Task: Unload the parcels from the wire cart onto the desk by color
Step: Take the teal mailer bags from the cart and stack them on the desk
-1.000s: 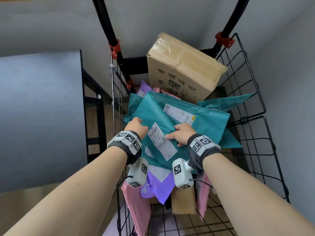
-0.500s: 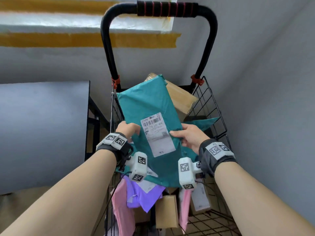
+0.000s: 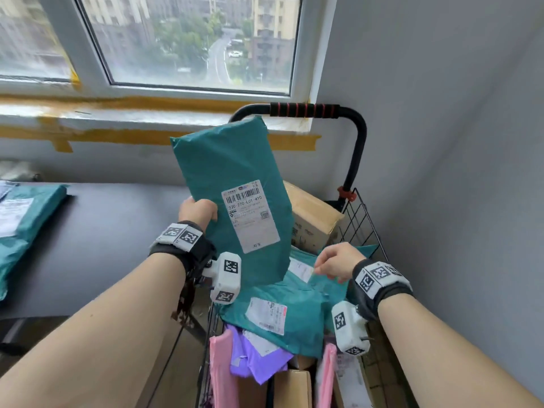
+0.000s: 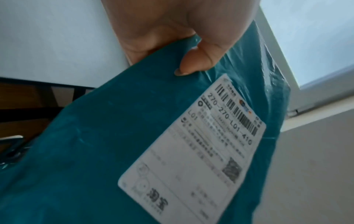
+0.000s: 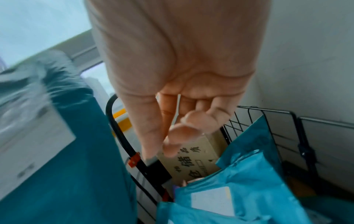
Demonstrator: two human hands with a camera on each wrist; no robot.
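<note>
Grip: left hand (image 3: 197,212) pinching teal parcel (image 3: 235,184) at its left edge, thumb (image 4: 199,63) on front; right hand (image 3: 334,262) loose, fingers relaxed, holding nothing, over wire cart (image 3: 363,228). Parcel aloft between cart & tabletop (image 3: 97,231), clear of both. Risk: one-edge pinch on slick poly, could slip or sag, snag cart handle (image 3: 303,109) during swing. Long axis near upright, top tilted slightly left; label (image 3: 250,214) facing wearer.
</note>
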